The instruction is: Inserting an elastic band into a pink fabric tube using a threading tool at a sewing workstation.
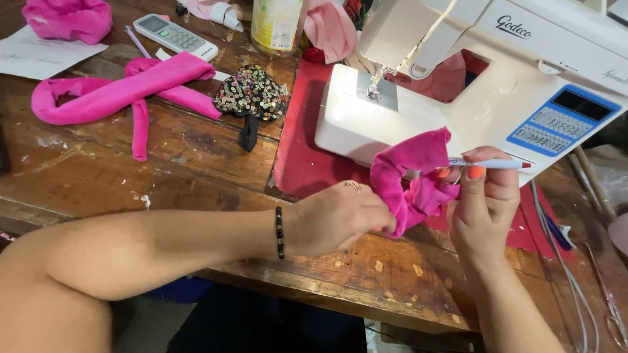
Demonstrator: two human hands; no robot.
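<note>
My left hand [337, 217] grips the lower end of a bunched bright pink fabric tube [413, 178], held in the air in front of a white sewing machine [458, 85]. My right hand [483, 202] holds a white pen with a red tip [494, 163] level, its near end pushed into the pink fabric, while its fingers also touch the cloth. A black bead bracelet sits on my left wrist.
On the worn wooden table [196, 163] lie long pink fabric strips [124, 91], a sequined black piece [252, 95], a white remote-like keypad [175, 36], a bottle [276, 25], paper [39, 55] and more pink cloth [69, 18]. A red mat [304, 150] underlies the machine. Cables [569, 274] run at right.
</note>
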